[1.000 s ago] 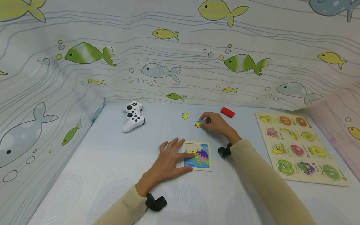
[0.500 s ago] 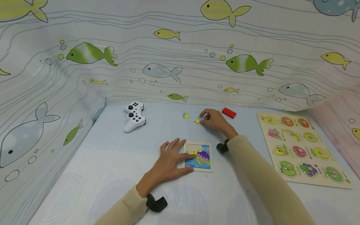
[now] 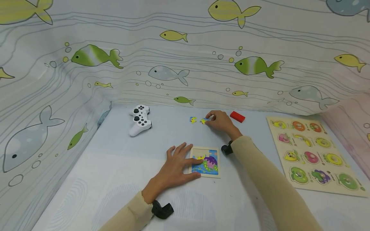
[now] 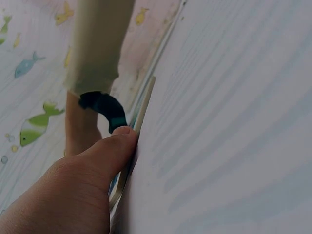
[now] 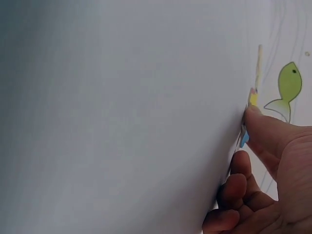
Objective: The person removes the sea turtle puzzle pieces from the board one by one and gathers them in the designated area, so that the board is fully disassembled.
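Observation:
With thumb and fingertips, my right hand (image 3: 222, 121) pinches a blue-and-yellow jigsaw piece (image 3: 203, 121) at the far part of the table. In the right wrist view that piece (image 5: 253, 99) shows edge-on at the thumb tip, close to the surface. A second jigsaw piece (image 3: 192, 119) lies just left of it. My left hand (image 3: 176, 168) rests with spread fingers on the left side of a small framed jigsaw puzzle (image 3: 214, 175) with a purple and green picture. Its upper part shows bare wood. The left wrist view shows my thumb (image 4: 119, 144) on the frame's edge.
A white game controller (image 3: 140, 120) lies at the back left. Behind my right hand is a red block (image 3: 237, 116). A large wooden fruit board (image 3: 306, 170) lies at the right. Fish-printed cloth (image 3: 162, 93) rises behind the table.
My right hand has moved away from me and slightly left with the jigsaw piece, bringing it nearer the loose one. My left hand stays on the puzzle; the head view shifts slightly.

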Available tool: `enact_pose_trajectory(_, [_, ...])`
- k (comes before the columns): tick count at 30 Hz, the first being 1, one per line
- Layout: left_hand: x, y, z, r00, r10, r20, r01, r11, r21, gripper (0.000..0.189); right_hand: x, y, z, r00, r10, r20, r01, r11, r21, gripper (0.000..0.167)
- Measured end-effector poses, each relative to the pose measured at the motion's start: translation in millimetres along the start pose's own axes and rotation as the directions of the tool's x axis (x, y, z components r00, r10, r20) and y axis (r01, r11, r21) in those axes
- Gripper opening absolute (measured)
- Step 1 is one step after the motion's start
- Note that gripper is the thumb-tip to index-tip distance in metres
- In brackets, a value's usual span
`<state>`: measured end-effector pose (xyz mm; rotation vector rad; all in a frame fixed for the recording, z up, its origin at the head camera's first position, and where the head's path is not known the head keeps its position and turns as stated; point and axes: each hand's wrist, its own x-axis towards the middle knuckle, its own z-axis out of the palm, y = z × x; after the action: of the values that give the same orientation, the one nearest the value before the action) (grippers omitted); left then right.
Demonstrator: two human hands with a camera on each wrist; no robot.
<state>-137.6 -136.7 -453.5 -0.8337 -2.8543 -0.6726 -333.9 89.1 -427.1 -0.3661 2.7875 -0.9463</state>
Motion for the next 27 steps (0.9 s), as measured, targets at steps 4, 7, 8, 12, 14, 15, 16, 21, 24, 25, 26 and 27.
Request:
enact_pose_trajectory(4, [0.3, 1.9, -0.5, 1.0, -0.002, 0.011, 0.002, 1.0, -0.006, 0.047, 1.4, -0.3, 0.5, 1.0, 0.021, -0.011, -0.021, 1.0, -0.006, 0.029])
enact_pose_trajectory(7, [0.5, 2.7, -1.0, 1.0, -0.002, 0.013, 0.002, 1.0, -0.005, 0.047, 1.2, -0.8, 0.0, 0.999, 0.033, -0.019, -0.033, 0.999, 0.004, 0.03])
enact_pose_trajectory(8, [0.6, 2.8, -1.1, 1.0, -0.002, 0.012, 0.002, 1.0, -0.004, 0.047, 1.0, -0.9, -0.3, 0.999, 0.035, -0.021, -0.035, 0.999, 0.007, 0.03])
enact_pose_trajectory(12, [0.8, 2.7, -1.0, 1.0, 0.0, 0.008, 0.0, 1.0, 0.005, 0.048, 0.5, -0.6, -1.3, 0.999, 0.045, -0.027, -0.044, 0.999, 0.015, 0.031])
enact_pose_trajectory(14, [0.8, 2.4, -0.5, 1.0, 0.0, 0.008, 0.0, 1.0, 0.009, 0.048, 0.7, -0.2, -1.5, 0.998, 0.05, -0.028, -0.049, 0.999, 0.018, 0.031])
enact_pose_trajectory(15, [0.9, 2.2, -0.2, 1.0, 0.0, 0.007, 0.0, 1.0, 0.011, 0.048, 1.0, -0.1, -1.3, 0.998, 0.054, -0.029, -0.054, 0.998, 0.019, 0.031])
enact_pose_trajectory(16, [0.8, 2.0, 0.0, 1.0, 0.0, 0.007, 0.0, 1.0, 0.01, 0.048, 1.0, -0.1, -1.3, 0.998, 0.058, -0.029, -0.057, 0.998, 0.021, 0.031])
enact_pose_trajectory(21, [0.5, 1.4, 0.8, 1.0, 0.0, 0.007, 0.0, 1.0, 0.005, 0.047, 1.4, 0.2, -1.5, 0.998, 0.054, -0.023, -0.053, 0.998, 0.027, 0.032])
enact_pose_trajectory(24, [0.5, 0.8, 0.7, 1.0, 0.002, 0.008, -0.002, 1.0, 0.001, 0.047, 1.4, 0.5, -2.9, 0.999, 0.046, -0.013, -0.046, 0.998, 0.044, 0.032])
enact_pose_trajectory(25, [0.4, 0.5, 0.4, 1.0, 0.004, 0.006, -0.004, 1.0, 0.002, 0.047, 1.3, 0.4, -3.8, 0.999, 0.046, -0.01, -0.046, 0.997, 0.055, 0.033])
enact_pose_trajectory(26, [0.4, 0.0, 0.1, 1.0, 0.005, 0.004, -0.005, 1.0, 0.002, 0.047, 1.3, 0.4, -4.7, 0.999, 0.045, -0.01, -0.044, 0.997, 0.064, 0.033])
enact_pose_trajectory(27, [0.4, -0.4, -0.3, 1.0, 0.005, 0.001, -0.005, 1.0, 0.002, 0.047, 1.2, 0.5, -5.5, 0.999, 0.046, -0.008, -0.045, 0.996, 0.081, 0.034])
